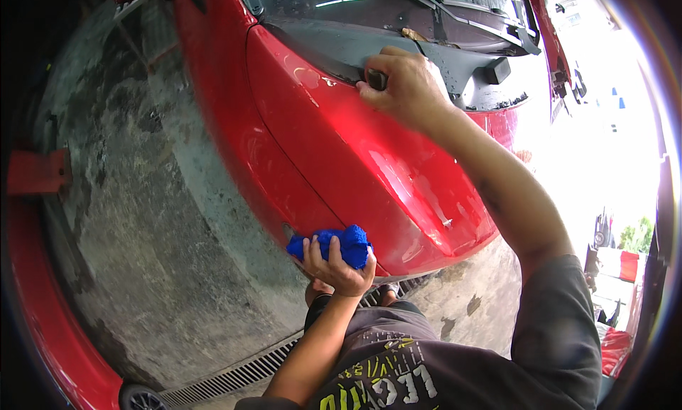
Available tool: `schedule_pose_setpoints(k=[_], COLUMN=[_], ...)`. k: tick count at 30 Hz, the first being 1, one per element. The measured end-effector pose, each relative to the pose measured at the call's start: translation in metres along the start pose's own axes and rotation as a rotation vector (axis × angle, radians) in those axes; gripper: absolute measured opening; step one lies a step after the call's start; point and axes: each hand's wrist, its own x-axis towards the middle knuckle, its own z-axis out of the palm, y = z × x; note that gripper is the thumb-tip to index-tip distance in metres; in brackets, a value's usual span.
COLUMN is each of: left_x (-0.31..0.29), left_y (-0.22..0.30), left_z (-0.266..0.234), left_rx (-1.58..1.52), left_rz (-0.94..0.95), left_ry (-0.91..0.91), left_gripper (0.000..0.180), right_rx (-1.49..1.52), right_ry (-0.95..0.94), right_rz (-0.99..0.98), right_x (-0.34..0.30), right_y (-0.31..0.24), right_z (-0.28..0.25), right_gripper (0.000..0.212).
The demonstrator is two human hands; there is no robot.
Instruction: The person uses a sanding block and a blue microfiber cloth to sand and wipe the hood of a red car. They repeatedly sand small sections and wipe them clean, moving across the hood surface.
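My left hand (337, 271) grips a bunched blue cloth (348, 247), held low by the near end of a red car's body (298, 154). Reaching far over the bonnet, my right hand (405, 83) is closed on a small dark block-like object (376, 79) whose kind I cannot make out. That hand is by the bonnet's rear edge, next to the black cowl panel (334, 44) under the windscreen. Pale peeled or worn patches mark the red paint. Whether the cloth touches the car is hard to tell.
Wipers (490, 34) and a dry leaf (413, 34) lie near the windscreen base. Below is a stained concrete floor (170, 218) with a drain grate (241, 374) by my feet. Another red car body (42, 303) is at the left. Bright daylight washes out the right side.
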Motion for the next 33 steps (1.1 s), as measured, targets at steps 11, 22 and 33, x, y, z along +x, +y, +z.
schedule_pose_setpoints(k=[11,22,33], left_x=[0.002,0.001,0.001], left_y=[0.001,0.000,0.001], left_z=[0.000,0.001,-0.001], left_rx=[0.004,-0.011,-0.015], left_rz=[-0.003,-0.010,-0.004], left_ry=[0.013,0.029,0.003], left_gripper=[0.075,0.075,0.077], right_rx=[0.083,0.130,0.165], right_ry=[-0.025,-0.027,-0.082], right_rz=[-0.023,0.029,0.138], right_x=[0.000,0.005,0.004], right_y=[0.013,0.006,0.006], right_z=[0.004,0.008,0.001], right_gripper=[0.028,0.033,0.035])
